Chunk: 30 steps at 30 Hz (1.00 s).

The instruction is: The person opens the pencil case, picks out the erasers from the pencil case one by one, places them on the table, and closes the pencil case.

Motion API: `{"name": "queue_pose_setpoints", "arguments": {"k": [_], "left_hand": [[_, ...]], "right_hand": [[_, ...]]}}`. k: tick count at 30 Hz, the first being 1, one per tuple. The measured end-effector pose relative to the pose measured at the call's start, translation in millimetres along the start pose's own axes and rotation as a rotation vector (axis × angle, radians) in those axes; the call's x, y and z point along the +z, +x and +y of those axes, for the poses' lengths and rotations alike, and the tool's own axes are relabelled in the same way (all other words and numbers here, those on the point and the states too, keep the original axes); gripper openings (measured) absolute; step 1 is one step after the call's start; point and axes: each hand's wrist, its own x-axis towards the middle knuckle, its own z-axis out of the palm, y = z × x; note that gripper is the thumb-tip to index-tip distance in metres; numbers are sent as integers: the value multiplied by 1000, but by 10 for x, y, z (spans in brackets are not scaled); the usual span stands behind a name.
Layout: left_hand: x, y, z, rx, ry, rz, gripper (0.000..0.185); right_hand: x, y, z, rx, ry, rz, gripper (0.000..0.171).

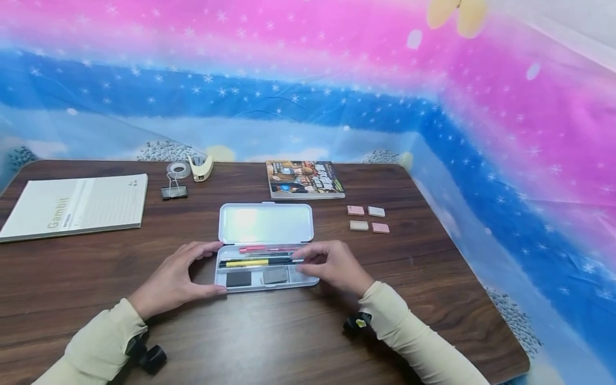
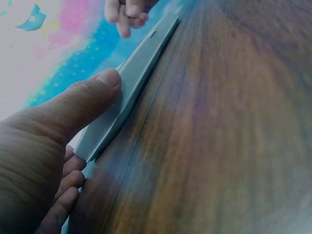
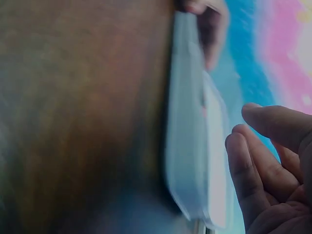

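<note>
Dark wood-grain table (image 1: 433,278), starry pink-and-blue cloth hanging behind it. A white pencil case (image 1: 266,246) is lying open at centre front, lid folded back away from the person, long axis running left-right across the table. Inside the tray: a pink pen (image 1: 260,249), a yellow pen (image 1: 247,262), and two dark erasers (image 1: 257,277) in the front compartments.

The left hand (image 1: 175,278) is bracing the case's left short end, thumb (image 2: 92,97) pressing on the front edge and the index finger reaching round the back corner; fingers spread, bracketing the end rather than closing round it. The right hand (image 1: 332,264) is sitting over the right end of the tray, fingers loosely curled, tips dipping toward the pens; the right wrist view shows the fingers (image 3: 248,170) just beside the case edge, pinching nothing that I can see. Both hands are level with the case, one at each end; the right one is nearer the pens.

Elsewhere: a notepad (image 1: 77,206) far left, a tape roll (image 1: 178,170), a binder clip (image 1: 174,191), a small stapler (image 1: 202,168), a book (image 1: 303,179) behind the case, and four small erasers (image 1: 368,218) to the right.
</note>
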Motion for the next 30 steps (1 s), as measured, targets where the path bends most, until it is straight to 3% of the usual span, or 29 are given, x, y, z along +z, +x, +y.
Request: {"name": "queue_pose_setpoints", "arguments": {"k": [7, 21, 25, 30], "left_hand": [[17, 19, -8, 6, -5, -3, 89], [-12, 6, 13, -24, -5, -6, 90], [-13, 7, 13, -28, -7, -6, 90], [-9, 12, 23, -33, 4, -7, 90]], "right_hand": [[207, 36, 3, -93, -172, -63, 22], [260, 85, -110, -255, -346, -109, 20], [233, 103, -103, -288, -349, -91, 20], [15, 47, 32, -231, -216, -4, 20]]}}
